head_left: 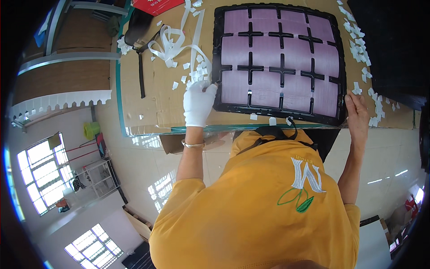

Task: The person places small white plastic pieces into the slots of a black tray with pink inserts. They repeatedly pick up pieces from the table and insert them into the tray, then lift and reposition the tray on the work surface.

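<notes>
A black plastic tray [341,67] with cross-shaped dividers lies on the cardboard-covered tabletop in front of me. Several sheets or pieces with a purple, film-like surface [237,45] fill its compartments. My left hand [199,104], in a white glove, has thumb and fingers closed at the tray's left edge, near the front corner. On the opposite side my bare right hand [357,114] grips the right edge near the front corner; its thumb is hidden. Small white tabs [272,121] stick out along the tray's front edge.
Left of the tray lie a tangled white strip [169,56], scattered white pieces [201,69] and a black strap [142,74]. More white pieces [358,47] line the right side. A red printed item [156,5] sits at the far left. A dark object [389,49] stands right.
</notes>
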A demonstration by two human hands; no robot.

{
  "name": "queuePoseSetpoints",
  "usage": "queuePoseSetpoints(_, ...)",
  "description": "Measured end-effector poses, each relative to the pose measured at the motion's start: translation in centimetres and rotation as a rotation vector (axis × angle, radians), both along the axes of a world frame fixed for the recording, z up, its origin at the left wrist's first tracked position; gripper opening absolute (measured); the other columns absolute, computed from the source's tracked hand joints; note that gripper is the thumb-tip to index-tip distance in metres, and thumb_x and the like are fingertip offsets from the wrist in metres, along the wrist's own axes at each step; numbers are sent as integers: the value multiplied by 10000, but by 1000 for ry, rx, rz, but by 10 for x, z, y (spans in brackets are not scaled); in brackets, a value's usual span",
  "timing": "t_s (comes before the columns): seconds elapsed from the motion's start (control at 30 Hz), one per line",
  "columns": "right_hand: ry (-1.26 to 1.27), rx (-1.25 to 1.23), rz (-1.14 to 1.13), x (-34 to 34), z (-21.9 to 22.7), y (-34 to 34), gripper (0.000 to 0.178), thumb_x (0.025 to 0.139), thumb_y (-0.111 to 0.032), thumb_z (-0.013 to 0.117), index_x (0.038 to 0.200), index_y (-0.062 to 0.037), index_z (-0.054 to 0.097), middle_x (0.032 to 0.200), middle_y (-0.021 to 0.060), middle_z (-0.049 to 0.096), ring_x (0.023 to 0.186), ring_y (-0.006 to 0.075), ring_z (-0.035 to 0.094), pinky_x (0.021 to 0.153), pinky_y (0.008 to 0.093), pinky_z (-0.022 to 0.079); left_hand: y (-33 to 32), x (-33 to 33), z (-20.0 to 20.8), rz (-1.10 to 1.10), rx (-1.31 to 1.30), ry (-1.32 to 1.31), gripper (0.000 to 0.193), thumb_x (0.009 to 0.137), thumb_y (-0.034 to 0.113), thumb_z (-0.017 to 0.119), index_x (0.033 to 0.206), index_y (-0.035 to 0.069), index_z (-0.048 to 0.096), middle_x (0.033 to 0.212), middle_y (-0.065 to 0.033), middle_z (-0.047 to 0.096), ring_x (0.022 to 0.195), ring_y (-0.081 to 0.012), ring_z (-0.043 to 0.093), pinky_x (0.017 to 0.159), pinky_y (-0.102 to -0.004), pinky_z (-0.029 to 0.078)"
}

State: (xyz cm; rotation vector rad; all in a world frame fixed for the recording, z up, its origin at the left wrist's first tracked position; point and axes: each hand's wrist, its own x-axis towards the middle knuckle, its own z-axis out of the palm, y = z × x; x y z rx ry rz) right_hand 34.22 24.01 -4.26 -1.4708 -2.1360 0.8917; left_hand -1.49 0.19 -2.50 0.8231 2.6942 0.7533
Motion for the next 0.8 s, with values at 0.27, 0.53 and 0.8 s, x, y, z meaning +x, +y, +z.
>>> queuePoseSetpoints(0.27, 287, -247, -40, 12, 18, -17, 270, 965, -119, 598, 1185, 16, 675, 1124, 60, 645, 1010, 123, 578, 876, 219, 440, -11, 1, 3, -68, 26, -3, 229, 808, 232, 716, 885, 16, 711, 851, -167, 678, 784, -315, 647, 750, -374, 505)
queuePoseSetpoints(0.53, 706, -704, -176, 1, 48, -19, 585, 901, -105, 680, 1410, 72, 453, 1225, 128, 624, 1084, 147, 598, 935, 257, 452, -5, 12, 16, -29, 57, -149, 291, 868, 161, 702, 1070, -48, 688, 1017, -154, 704, 915, -189, 662, 841, -304, 509)
queuePoseSetpoints(0.8, 879, -715, -65, 9, 58, 23, 637, 892, -64, 662, 1442, 97, 383, 1262, 132, 599, 1095, 155, 604, 975, 277, 463, 10, 12, 40, 169, 283, -396, 348, 938, 185, 648, 1183, -62, 658, 1059, -99, 709, 982, -140, 634, 866, -283, 501)
